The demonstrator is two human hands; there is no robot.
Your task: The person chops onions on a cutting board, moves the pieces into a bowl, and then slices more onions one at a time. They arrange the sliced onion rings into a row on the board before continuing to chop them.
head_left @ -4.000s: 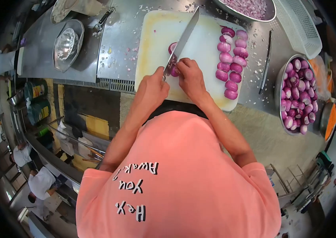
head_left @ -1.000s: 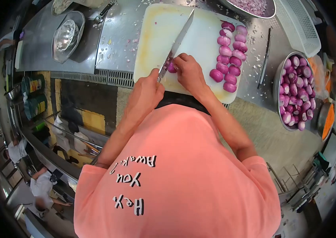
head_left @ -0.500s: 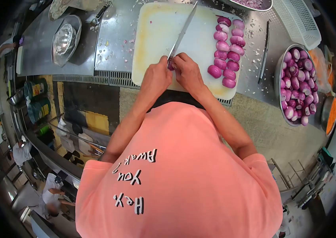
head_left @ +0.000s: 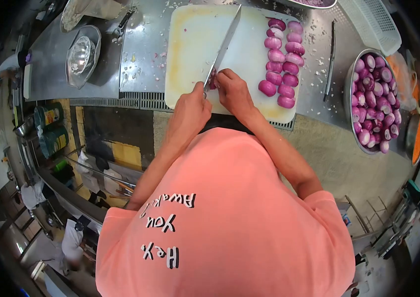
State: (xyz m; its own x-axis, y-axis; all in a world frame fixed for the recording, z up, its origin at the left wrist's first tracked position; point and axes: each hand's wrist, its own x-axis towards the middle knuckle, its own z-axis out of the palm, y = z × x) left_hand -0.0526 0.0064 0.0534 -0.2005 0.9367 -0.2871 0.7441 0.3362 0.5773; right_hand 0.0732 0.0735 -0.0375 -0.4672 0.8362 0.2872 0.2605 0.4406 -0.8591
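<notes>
My left hand (head_left: 190,106) is closed round the handle end of a long knife (head_left: 227,42), whose blade points away over the white cutting board (head_left: 190,49). A small purple onion piece (head_left: 213,79) lies against the blade near the handle. The fingers of my right hand (head_left: 235,94) are bent and pressed on this piece, partly hiding it. To the right of my hands, peeled purple onions (head_left: 289,59) stand in two columns on the board.
A metal bowl of whole onions (head_left: 374,104) stands at the right, below a white plastic basket (head_left: 368,24). A dark rod (head_left: 330,62) lies right of the board. At the left are nested metal bowls (head_left: 82,57). Other people (head_left: 74,242) are at the lower left.
The knife and my left hand have shifted slightly left and down, leaving a wider gap between my hands. My right hand has stayed almost in place.
</notes>
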